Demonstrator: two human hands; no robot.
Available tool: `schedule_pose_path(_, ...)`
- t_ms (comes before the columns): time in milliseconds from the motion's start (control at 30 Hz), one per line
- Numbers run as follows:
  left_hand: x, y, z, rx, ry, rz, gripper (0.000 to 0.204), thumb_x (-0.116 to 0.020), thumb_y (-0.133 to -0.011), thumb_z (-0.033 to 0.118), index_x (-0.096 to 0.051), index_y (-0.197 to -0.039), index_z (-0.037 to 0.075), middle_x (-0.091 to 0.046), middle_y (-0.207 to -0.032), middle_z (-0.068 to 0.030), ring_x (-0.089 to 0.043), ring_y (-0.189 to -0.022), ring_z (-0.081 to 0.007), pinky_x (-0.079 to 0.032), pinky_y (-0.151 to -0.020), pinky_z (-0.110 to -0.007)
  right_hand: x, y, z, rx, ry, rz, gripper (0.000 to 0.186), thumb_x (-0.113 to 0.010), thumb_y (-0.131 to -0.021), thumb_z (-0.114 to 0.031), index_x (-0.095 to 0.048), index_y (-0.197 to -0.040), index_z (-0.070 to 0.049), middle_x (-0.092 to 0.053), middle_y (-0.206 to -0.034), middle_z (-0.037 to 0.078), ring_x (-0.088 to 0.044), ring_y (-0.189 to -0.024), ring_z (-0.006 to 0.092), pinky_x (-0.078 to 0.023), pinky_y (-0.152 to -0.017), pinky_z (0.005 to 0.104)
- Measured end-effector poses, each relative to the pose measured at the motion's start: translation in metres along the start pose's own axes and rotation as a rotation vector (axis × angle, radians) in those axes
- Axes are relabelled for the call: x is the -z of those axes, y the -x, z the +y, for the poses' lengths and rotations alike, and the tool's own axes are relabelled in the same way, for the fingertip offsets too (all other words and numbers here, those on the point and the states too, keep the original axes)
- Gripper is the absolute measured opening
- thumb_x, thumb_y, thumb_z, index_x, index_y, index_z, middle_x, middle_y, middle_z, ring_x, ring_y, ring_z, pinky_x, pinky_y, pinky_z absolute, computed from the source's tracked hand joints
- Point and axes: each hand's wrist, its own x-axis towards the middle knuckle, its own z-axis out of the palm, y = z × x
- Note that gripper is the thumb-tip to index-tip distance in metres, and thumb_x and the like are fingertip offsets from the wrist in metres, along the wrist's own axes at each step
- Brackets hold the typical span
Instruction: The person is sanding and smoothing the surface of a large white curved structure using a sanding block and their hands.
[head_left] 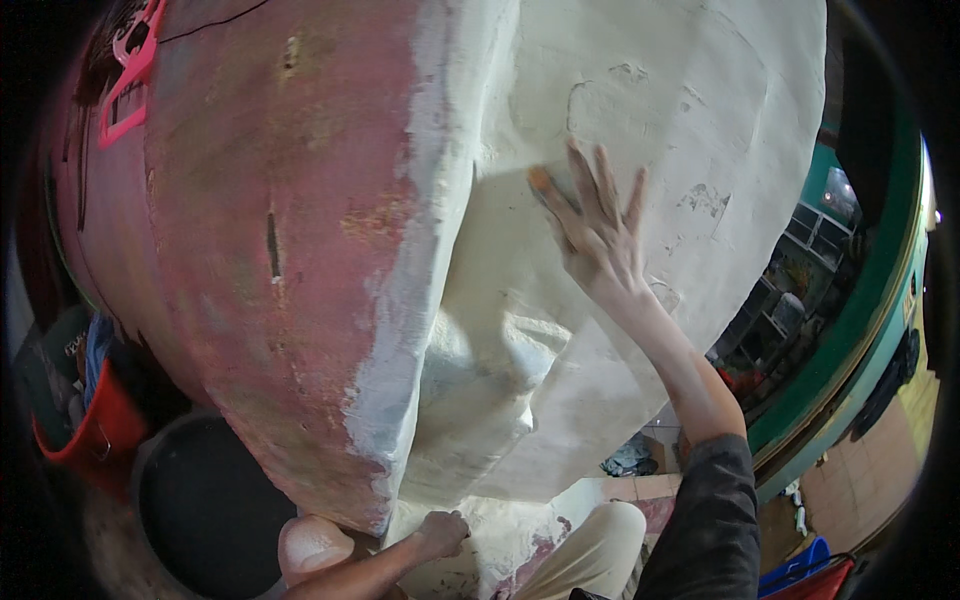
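Observation:
A large upright form fills the middle, its left face a worn dull-red surface (290,200) and its right face coated in a smooth off-white layer (690,110). My right hand (600,235) lies on the off-white face with its fingers spread. An orange-brown patch shows at one fingertip; I cannot tell whether it is a stain or a small piece of something. Low down, by the form's bottom edge, my left hand (442,533) is closed in a fist. Anything inside that fist is hidden. Between the hands, the off-white coat bulges into uneven lumps (495,355).
A black round tub (215,505) and a red bucket (90,430) stand at the lower left. Bright pink frames (130,95) hang at the upper left. Shelves with clutter (790,290) and a green curved edge (865,340) are on the right. My knee (600,530) is beneath.

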Motion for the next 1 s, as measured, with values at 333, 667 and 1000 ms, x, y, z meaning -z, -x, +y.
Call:
schedule_pose_path(333,-0.014,0.0,-0.012,-0.069,0.034,0.166,0.027,-0.065,-0.068,0.021,-0.065,-0.091,0.006,-0.061,-0.096,-0.0156,-0.063,-0.088,-0.0303,-0.051,-0.074,-0.042,-0.002,0.051,0.0,0.042,0.037,-0.161,0.042,-0.058,-0.085,-0.021,-0.052,-0.127,-0.028,-0.024,-0.149,0.005,-0.023,-0.136,0.029,-0.01,-0.106,0.063)
schedule_pose_path(667,-0.004,0.002,-0.006,-0.005,-0.003,0.088,0.027,-0.065,-0.07,0.022,-0.065,-0.094,0.009,-0.061,-0.099,-0.0146,-0.062,-0.09,-0.0309,-0.05,-0.075,-0.042,-0.005,0.013,-0.004,0.028,0.067,-0.025,0.047,-0.055,-0.084,-0.022,-0.048,-0.13,-0.028,-0.026,-0.148,0.002,-0.025,-0.136,0.0217,-0.013,-0.107,0.0596)
schedule_pose_path(1000,-0.004,-0.005,-0.004,-0.05,-0.035,0.001,0.026,-0.065,-0.069,0.02,-0.066,-0.092,0.009,-0.062,-0.099,-0.0159,-0.062,-0.094,-0.0303,-0.05,-0.077,-0.041,-0.004,-0.022,0.006,0.052,0.047,0.097,0.05,-0.057,-0.082,-0.018,-0.048,-0.13,-0.029,-0.024,-0.149,0.003,-0.026,-0.135,0.0239,-0.014,-0.106,0.0629)
